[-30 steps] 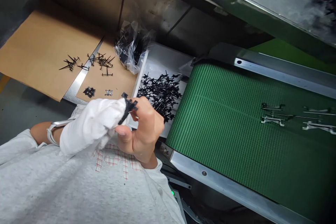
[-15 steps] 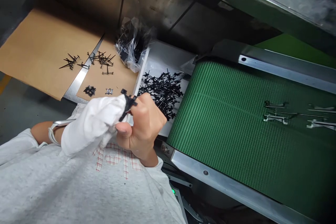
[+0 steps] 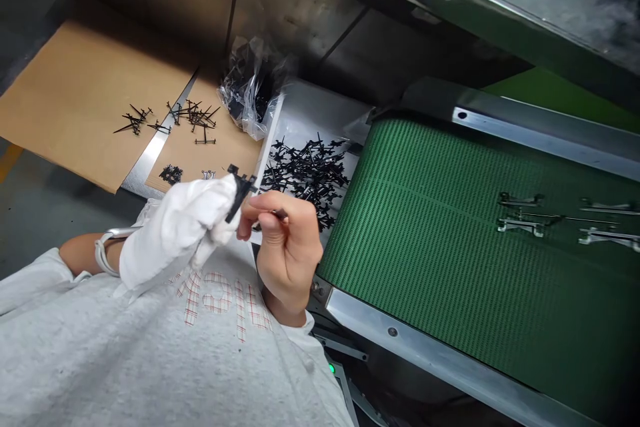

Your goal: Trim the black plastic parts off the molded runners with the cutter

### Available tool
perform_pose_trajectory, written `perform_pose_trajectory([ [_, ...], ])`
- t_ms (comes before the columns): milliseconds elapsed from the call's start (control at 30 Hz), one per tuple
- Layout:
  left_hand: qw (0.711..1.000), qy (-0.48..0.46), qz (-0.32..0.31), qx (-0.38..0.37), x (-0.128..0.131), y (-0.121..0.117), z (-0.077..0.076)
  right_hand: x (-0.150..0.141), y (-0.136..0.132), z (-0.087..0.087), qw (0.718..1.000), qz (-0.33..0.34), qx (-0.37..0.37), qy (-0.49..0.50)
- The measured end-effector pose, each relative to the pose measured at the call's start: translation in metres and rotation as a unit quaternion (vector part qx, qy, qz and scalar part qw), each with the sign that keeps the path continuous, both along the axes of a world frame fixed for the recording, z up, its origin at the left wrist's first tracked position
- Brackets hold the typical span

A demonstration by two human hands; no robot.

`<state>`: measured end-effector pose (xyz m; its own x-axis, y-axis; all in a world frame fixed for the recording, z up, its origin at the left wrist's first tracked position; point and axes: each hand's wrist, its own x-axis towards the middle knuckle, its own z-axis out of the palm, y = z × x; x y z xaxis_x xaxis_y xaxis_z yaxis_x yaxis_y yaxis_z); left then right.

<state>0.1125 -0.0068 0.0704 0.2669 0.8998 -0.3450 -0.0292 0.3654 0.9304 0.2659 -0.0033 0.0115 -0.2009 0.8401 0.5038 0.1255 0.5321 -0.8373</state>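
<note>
gloved left hand on a black part, bare right hand right beside it

so the left hand (image 3: 183, 220) has a white glove on and is grasping a black forked part (image 3: 241, 195) by its edge, prongs pointing up and out of the glove. that part is held up in front of the shirt (image 3: 165, 360), near the near edge of the white tray (image 3: 300, 97). the right hand (image 3: 290, 250) is bare and just to the right, fingers curled, with a small dark piece (image 3: 280, 213) pinched between thumb and index finger. too small to tell what it is.

the tray, behind the hands, has a messy heap of black parts (image 3: 310, 177) in it. a clear plastic bag (image 3: 253, 93) with dark stuff inside sits at its far left side.

over on the left there's brown cardboard (image 3: 75, 80) with a metal strip (image 3: 159, 140) showing between the sheets. thin black pieces (image 3: 200, 117) are scattered toward the far side, and a little dark pile (image 3: 171, 175) and some small silvery pieces (image 3: 208, 175) lie nearer.

on the right is a green conveyor belt (image 3: 410, 213) with shiny brackets (image 3: 520, 227) on it, lying toward the right.
</note>
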Motion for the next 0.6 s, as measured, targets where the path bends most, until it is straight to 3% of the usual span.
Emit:
perform_pose_trajectory([
  [200, 0.999, 0.019, -0.001, -0.029, 0.003, 0.003, 0.008, 0.008, 0.001, 0.013, 0.980, -0.064, 0.081, -0.171],
  [600, 0.999, 0.028, -0.005, -0.032, 0.007, 0.007, 0.011, 0.004, 0.002, 0.010, 0.981, -0.055, 0.087, -0.166],
])
